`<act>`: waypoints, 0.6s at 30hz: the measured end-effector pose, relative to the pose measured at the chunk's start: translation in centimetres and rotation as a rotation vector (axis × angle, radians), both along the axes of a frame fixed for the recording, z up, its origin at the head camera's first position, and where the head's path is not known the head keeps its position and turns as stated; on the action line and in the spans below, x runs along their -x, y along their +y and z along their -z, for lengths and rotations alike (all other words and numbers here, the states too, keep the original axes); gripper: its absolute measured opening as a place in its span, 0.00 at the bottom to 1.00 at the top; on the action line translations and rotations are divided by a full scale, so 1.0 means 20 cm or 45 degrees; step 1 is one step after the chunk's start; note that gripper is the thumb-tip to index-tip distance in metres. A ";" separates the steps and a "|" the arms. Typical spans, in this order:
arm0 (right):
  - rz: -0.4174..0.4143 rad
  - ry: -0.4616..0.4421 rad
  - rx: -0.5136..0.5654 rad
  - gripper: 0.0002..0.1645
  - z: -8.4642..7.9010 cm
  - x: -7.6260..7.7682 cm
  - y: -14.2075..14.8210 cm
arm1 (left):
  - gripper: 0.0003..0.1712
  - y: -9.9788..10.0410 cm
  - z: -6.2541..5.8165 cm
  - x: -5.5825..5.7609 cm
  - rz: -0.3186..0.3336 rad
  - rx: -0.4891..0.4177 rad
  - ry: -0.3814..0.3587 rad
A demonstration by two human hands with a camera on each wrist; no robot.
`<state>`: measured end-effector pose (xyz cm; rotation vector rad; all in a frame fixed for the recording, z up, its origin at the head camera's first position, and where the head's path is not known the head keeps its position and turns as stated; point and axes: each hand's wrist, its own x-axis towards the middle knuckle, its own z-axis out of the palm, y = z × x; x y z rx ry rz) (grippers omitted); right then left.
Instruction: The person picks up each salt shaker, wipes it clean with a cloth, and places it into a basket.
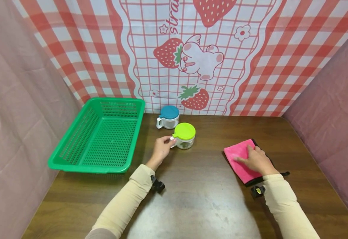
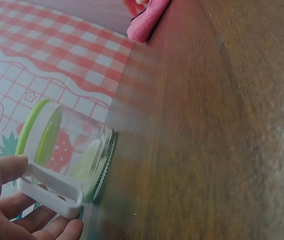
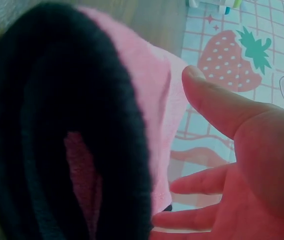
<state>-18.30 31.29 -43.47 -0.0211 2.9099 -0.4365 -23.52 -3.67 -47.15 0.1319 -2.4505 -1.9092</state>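
By its white handle, my left hand (image 1: 161,151) holds a clear seasoning jar (image 1: 184,136) with a lime-green lid. The left wrist view shows the thumb on the upper side of the handle (image 2: 52,190) and the fingers beneath it. Just behind stands a similar jar (image 1: 169,117) with a blue lid, its handle pointing left. On the right, my right hand (image 1: 258,160) rests over a folded pink cloth (image 1: 236,154) with black edging, thumb spread from the fingers. In the right wrist view the cloth's thick black folded edge (image 3: 127,130) is close to the camera.
A green perforated basket (image 1: 108,142) occupies the left side of the wooden table (image 1: 203,199). Behind the jars hangs a red-and-white strawberry-print cloth (image 1: 144,49). Pink curtains (image 1: 332,83) close in both sides. A black strap end (image 1: 285,173) sticks out beside the right wrist.
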 end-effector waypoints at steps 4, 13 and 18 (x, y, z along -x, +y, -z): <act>0.030 -0.054 -0.016 0.59 0.01 0.01 0.01 | 0.17 0.00 0.01 0.00 0.002 0.005 -0.007; 0.071 -0.088 -0.084 0.65 0.06 0.02 0.02 | 0.17 0.01 0.00 0.01 0.005 0.030 -0.008; 0.073 -0.058 -0.082 0.59 0.07 0.03 0.01 | 0.17 0.01 -0.01 0.01 0.005 0.031 -0.027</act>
